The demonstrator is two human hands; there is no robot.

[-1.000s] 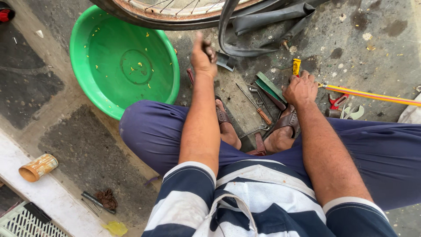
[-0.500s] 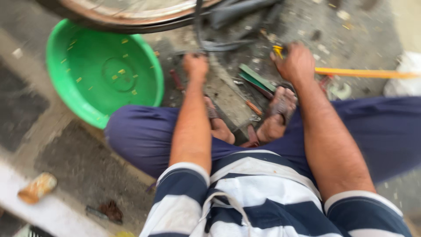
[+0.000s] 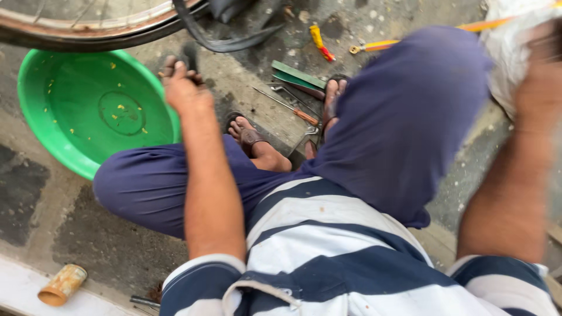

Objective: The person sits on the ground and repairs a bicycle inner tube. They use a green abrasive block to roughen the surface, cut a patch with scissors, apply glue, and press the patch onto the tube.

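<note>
While the left hand (image 3: 182, 88) pinches a dark bit of the black inner tube (image 3: 225, 40) beside the green basin (image 3: 64, 134), the right hand (image 3: 541, 76) is a blur by a white bag (image 3: 508, 41), grip unclear. Hand tools (image 3: 293, 93) lie near the sandalled feet.

Navy-white striped shirt (image 3: 328, 246) — navy trousers (image 3: 404, 123) — brown sandals (image 3: 253, 136).

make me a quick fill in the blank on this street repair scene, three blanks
1. The round basin beside the left hand is coloured ____.
2. The person's shirt has navy and ____ stripes.
3. The rusty can at the lower left lies on its ____.

Missing words: green; white; side
</note>
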